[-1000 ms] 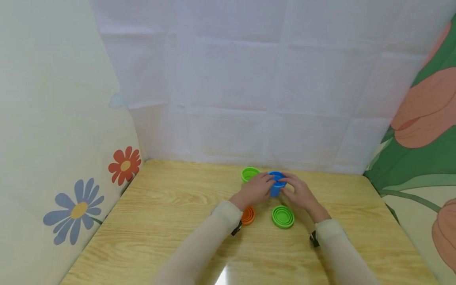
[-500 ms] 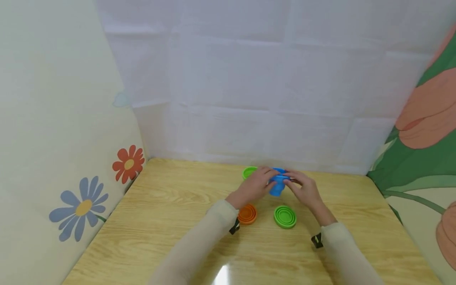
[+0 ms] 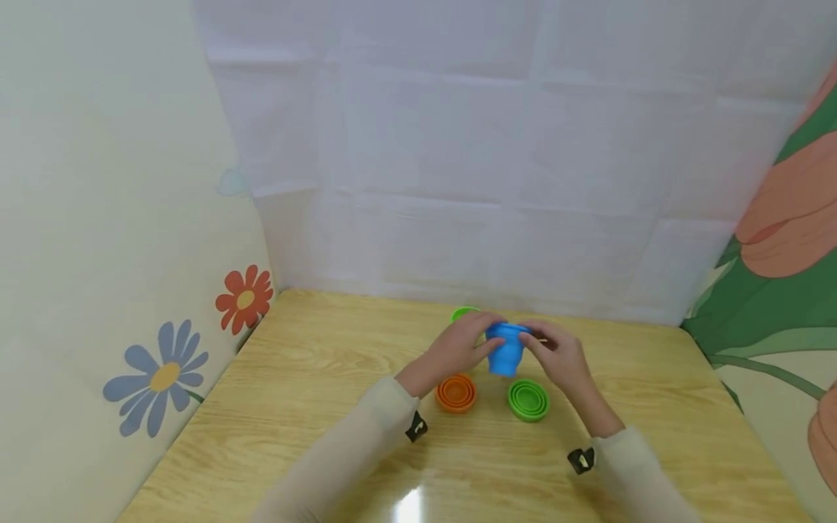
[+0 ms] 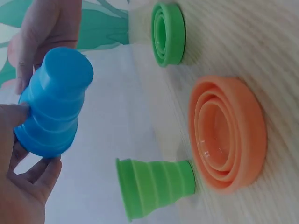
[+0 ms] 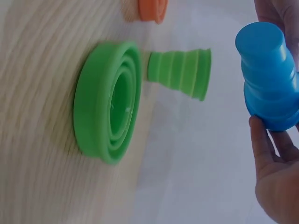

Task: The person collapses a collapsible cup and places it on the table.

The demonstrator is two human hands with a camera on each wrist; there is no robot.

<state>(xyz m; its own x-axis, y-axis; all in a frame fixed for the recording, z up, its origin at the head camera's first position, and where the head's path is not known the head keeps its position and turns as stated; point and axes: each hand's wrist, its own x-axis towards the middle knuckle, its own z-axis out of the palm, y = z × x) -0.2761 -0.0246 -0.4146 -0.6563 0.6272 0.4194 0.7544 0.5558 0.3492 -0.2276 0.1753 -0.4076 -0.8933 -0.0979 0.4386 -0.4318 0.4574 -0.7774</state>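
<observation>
A blue collapsible cup (image 3: 506, 353), drawn out to its stepped full height, is raised off the table between both hands. My left hand (image 3: 461, 344) grips its wide rim from the left, thumb toward me. On the other side my right hand (image 3: 558, 356) pinches the same rim. The cup's closed base (image 4: 70, 70) faces the camera in the left wrist view. Under the hands lie a flattened orange collapsible cup (image 3: 455, 393) and a flattened green collapsible cup (image 3: 528, 400). Behind my left hand an extended green cup (image 5: 180, 72) stands upright, mostly hidden in the head view.
The wood-grain table (image 3: 340, 349) ends at a white cloth (image 3: 418, 160) hung behind it. Painted walls with flowers (image 3: 165, 378) flank it on the left and right. Each wrist carries a small black camera mount (image 3: 580, 460).
Both hands have lifted the blue cup and tipped it, so its side shows where its open top showed before. The left forearm has shifted left, uncovering the whole orange cup.
</observation>
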